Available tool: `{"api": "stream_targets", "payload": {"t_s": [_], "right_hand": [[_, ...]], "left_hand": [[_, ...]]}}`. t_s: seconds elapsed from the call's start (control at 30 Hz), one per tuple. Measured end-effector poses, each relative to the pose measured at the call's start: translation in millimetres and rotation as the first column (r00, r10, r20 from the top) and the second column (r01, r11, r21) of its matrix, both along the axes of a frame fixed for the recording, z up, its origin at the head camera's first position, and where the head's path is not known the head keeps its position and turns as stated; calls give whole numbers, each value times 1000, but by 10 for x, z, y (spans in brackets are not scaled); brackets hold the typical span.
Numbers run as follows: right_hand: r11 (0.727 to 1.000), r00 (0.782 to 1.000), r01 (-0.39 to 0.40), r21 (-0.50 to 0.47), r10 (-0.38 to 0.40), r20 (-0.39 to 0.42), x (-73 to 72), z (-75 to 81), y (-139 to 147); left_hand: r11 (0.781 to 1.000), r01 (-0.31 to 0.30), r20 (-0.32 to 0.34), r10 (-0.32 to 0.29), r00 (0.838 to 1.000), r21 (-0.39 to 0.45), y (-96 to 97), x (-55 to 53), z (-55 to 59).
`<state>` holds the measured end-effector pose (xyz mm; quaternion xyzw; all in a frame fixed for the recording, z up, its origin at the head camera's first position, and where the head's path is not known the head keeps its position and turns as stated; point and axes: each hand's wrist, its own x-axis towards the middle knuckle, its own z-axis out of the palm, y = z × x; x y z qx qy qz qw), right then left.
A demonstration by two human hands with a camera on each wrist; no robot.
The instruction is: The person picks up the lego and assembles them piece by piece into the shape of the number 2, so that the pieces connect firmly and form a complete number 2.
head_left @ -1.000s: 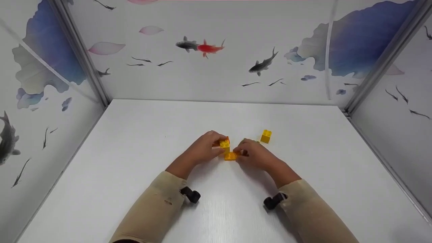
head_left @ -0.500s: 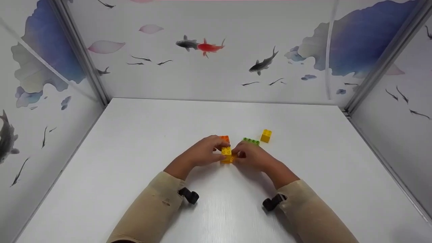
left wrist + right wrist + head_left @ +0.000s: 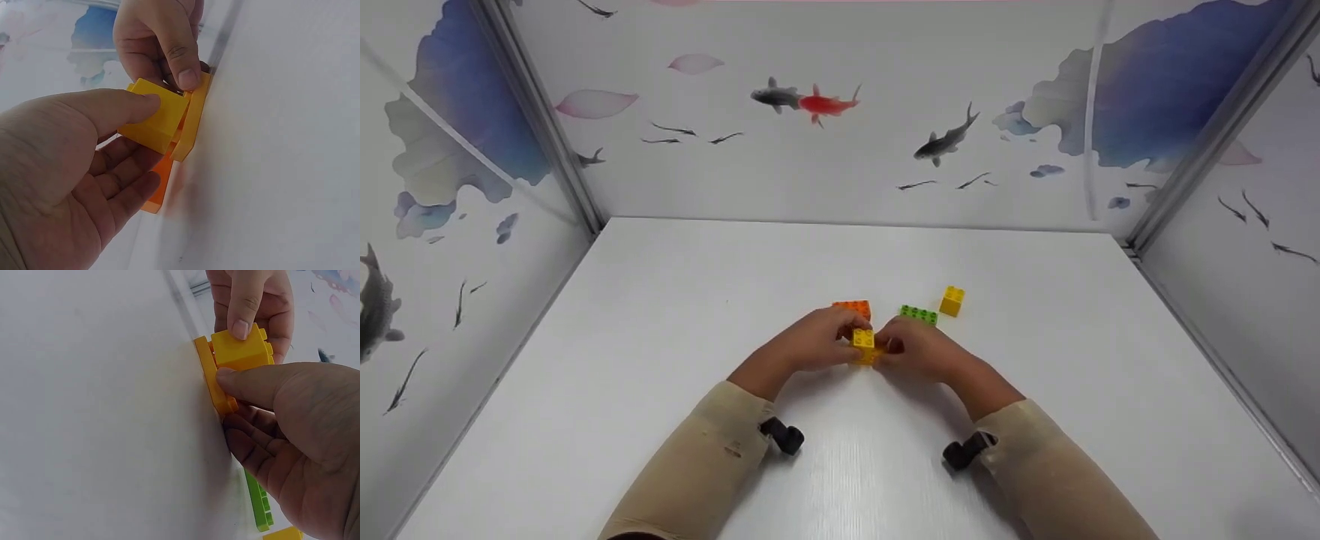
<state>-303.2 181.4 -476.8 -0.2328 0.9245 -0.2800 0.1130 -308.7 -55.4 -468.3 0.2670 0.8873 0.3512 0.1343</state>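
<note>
My left hand (image 3: 810,341) pinches a yellow toy building block (image 3: 863,337) between thumb and fingers. Right beside it, my right hand (image 3: 924,349) grips one end of a flat orange-yellow brick (image 3: 209,377) that lies on the table. In the left wrist view the yellow block (image 3: 154,115) sits slightly tilted over the other end of the flat brick (image 3: 194,115), with a narrow wedge of a gap between them. Some of the flat brick's studs show in that gap. Most of the flat brick is hidden by my right fingers in the head view.
Just beyond my left fingers lies a flat orange brick (image 3: 853,307). A flat green brick (image 3: 919,313) is behind my right hand, with another yellow block (image 3: 952,301) farther back to its right. Printed wall panels (image 3: 840,172) enclose the white table (image 3: 697,277).
My left hand has brought the yellow block toward me and over the flat brick's left end. Small shifts of both hands have uncovered the orange and green bricks behind them.
</note>
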Motion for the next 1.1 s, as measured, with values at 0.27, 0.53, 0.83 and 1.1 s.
{"api": "stream_targets", "payload": {"t_s": [0.27,0.53,0.83,1.1], "right_hand": [[1000,999,23,-16,-23,26,5,-5,6],[998,996,55,-15,-54,66,-6,-9,3],[998,997,54,-23,-53,51,-2,-3,9],[999,997,41,-10,-40,67,-22,32,27]], "left_hand": [[1000,7,-50,-9,999,-27,-47,-17,28],[999,-29,-18,28,999,-32,-54,-16,57],[1000,-25,1,25,1000,-3,-17,-36,33],[998,-65,58,65,996,4,-27,-39,6]]}}
